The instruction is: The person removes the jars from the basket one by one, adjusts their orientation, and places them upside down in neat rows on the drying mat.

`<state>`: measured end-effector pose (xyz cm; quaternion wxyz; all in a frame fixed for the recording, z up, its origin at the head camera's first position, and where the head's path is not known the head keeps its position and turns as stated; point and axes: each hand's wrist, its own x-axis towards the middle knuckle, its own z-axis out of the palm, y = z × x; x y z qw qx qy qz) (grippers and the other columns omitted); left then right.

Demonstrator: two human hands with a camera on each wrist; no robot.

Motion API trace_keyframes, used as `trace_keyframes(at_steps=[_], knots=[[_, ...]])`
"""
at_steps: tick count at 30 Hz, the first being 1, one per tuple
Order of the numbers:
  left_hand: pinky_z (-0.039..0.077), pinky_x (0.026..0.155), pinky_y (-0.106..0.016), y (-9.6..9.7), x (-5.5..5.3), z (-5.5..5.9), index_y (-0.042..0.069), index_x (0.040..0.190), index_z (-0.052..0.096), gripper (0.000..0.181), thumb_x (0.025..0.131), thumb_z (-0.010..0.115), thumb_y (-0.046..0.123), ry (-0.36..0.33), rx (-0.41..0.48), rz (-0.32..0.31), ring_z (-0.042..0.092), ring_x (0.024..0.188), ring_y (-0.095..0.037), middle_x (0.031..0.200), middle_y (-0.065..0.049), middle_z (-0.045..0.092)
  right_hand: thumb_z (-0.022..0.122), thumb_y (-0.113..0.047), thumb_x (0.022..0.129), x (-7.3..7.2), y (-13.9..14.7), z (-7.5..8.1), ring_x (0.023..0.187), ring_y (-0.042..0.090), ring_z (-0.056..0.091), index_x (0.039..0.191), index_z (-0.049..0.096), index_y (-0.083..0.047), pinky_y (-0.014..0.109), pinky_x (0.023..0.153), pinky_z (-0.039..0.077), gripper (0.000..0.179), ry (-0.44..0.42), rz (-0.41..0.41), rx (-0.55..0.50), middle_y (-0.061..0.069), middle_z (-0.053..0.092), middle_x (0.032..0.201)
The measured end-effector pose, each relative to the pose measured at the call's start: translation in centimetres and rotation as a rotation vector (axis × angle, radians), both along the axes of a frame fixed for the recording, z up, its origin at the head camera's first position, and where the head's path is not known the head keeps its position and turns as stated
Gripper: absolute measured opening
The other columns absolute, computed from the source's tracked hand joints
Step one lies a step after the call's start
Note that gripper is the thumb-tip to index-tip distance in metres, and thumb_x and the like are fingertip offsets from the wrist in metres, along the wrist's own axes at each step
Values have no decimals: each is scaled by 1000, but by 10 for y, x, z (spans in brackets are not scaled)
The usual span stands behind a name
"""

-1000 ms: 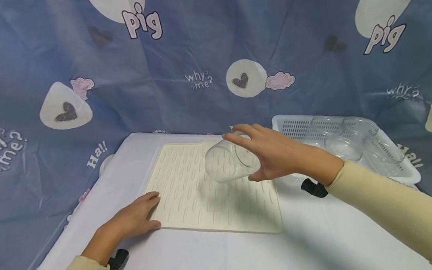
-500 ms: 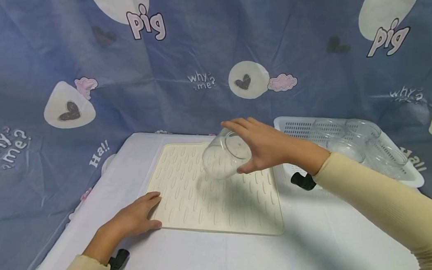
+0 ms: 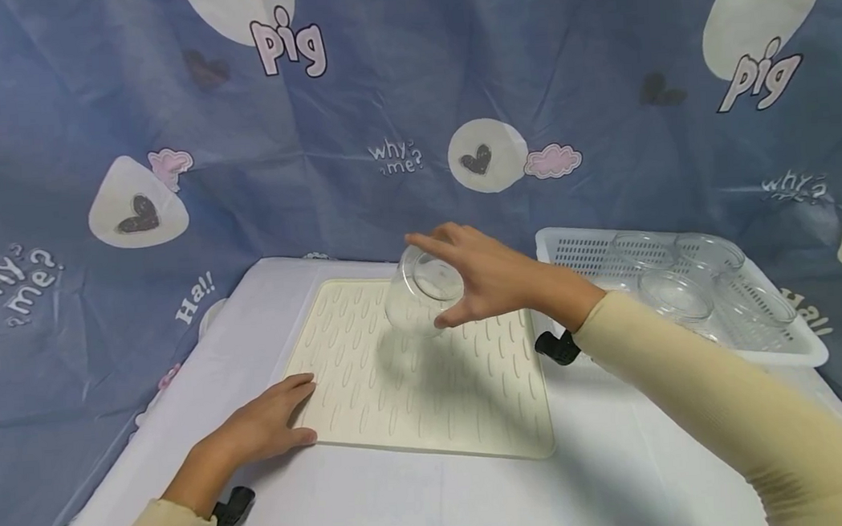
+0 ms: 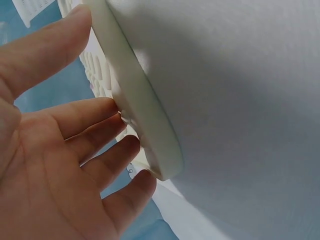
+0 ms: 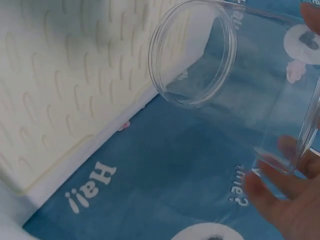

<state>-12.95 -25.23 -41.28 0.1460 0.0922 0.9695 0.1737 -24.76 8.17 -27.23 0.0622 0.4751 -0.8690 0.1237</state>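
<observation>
Over the past second, my right grip [image 3: 494, 270] has carried one clear cup [image 3: 411, 305] a little leftward above the mat [image 3: 341, 380]. From left to right: my left grip [image 3: 267, 421], fingers spread, lies at the left edge of the single cream, ridged mat on the white counter [image 3: 378, 507]. The cup hangs tilted over the mat, apart from its surface; my right thumb and fingers pinch it by its upper end. Further right stands one white slotted basket [image 3: 796, 354], holding at least four clear round vessels [image 3: 676, 294]; my arm hides part, so I cannot count them all. Two black wrist pieces [image 3: 235, 508] show, one at each wrist. Behind everything hangs one blue printed cloth [image 3: 360, 210].
</observation>
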Motion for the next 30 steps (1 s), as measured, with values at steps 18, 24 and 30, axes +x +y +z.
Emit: trace_keyframes(at_steps=[18,24,30], knots=[[39,111,-60,5,-1,-5,-4,143,47,77,82,80,30,23,20,-6,38,142,-46,157,-19,38,88,-38,66,-20,-23,-26,136,33,44,155,26,-8,49,114,42,113,-165,-98,-114,18,41,149],[39,111,-60,4,0,-4,-4,143,47,78,81,81,28,9,28,10,37,142,-46,157,-20,37,86,-43,69,-22,-27,-28,137,33,44,157,26,-14,51,114,41,111,-183,-148,-87,18,40,150],[38,112,-60,3,1,-2,-6,143,46,78,82,81,25,4,23,30,36,143,-47,157,-21,36,85,-49,69,-25,-36,-28,134,33,49,157,22,-16,53,112,43,114,-225,-226,-88,12,38,153]])
